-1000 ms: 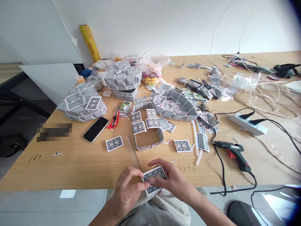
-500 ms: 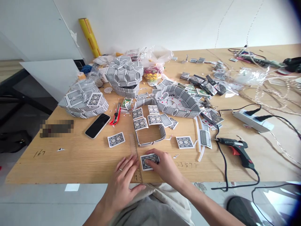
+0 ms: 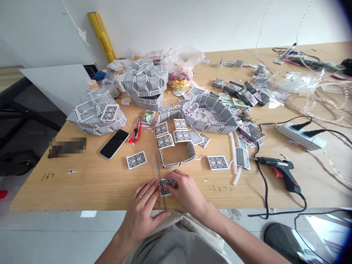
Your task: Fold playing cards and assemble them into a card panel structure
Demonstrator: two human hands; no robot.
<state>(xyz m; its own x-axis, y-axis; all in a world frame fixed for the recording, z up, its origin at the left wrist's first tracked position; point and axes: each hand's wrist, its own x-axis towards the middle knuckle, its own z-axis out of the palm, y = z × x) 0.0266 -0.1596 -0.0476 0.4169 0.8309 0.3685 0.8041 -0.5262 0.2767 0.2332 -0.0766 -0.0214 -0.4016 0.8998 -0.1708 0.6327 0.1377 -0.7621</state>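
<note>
While the left hand (image 3: 144, 205) lay flat, its fingers stretched side by side over the ruler (image 3: 155, 168) and its thumb splayed wide, the right hand (image 3: 189, 192) had the card (image 3: 166, 182), thumb on the patterned back, fingers curled about the right side! There it was, that card, near the front edge of the worktop (image 3: 90, 190), its left end right at the ruler; whether it butted against the plastic or slipped beneath, the view did not tell. Neat handling, that was what this seemed to call for: steady weight from the left so the ruler could not skate, a light thumb from the right so the card would not bow, edges squared before pressing. Beside the ruler's far end stood the open frame (image 3: 178, 162), close enough to be nudged by a careless slide. Farther out lay the red knife (image 3: 135, 130), and well off to the right the glue gun (image 3: 282, 169), nozzle pointing inward.
</note>
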